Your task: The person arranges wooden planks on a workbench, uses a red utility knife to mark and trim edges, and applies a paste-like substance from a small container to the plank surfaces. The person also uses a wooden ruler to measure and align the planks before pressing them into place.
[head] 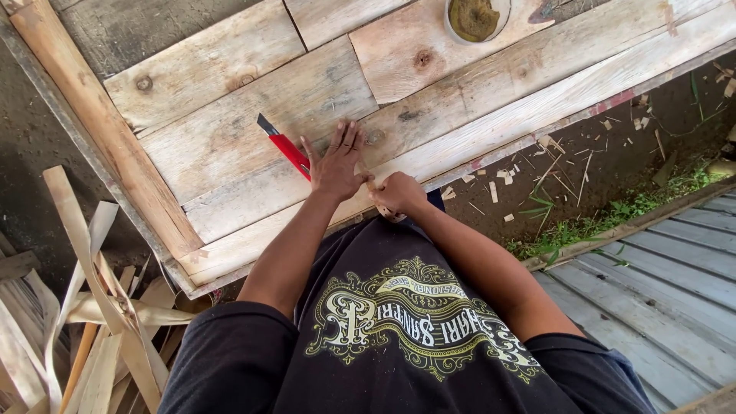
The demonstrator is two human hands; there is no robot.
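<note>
1. Counter: rough pale planks, knots and nail heads showing, framed by a wooden rail on the left and a worn edge nearest the person.
2. Left hand: open, fingers spread and pressed flat on a plank near the counter's near edge. It grips nothing.
3. Knife: red box-cutter with its dark blade out, lying on the planks. Its rear end runs under the left hand's thumb side; blade tip points up and left, away from the person.
4. Right hand: closed into a fist at the counter edge, just beside the left hand and touching it at the thumb. Something small and pale shows under the fist; cannot tell what it is.
5. Bowl: round, pale-rimmed, holding a brownish-green mass, at the far edge of the view, well apart from both hands.
6. Bamboo strips: loose heap of flat pale strips, bent and crossing, on the ground left of the person, below the counter's corner.
7. Ground right of the counter: dark soil scattered with pale chips and slivers, a patch of grass near it.
8. Grey slats lie at lower right, beyond a wooden edge.
9. Nothing lies between the hands and the knife; the person's forearms and dark printed shirt cover the near counter edge.
</note>
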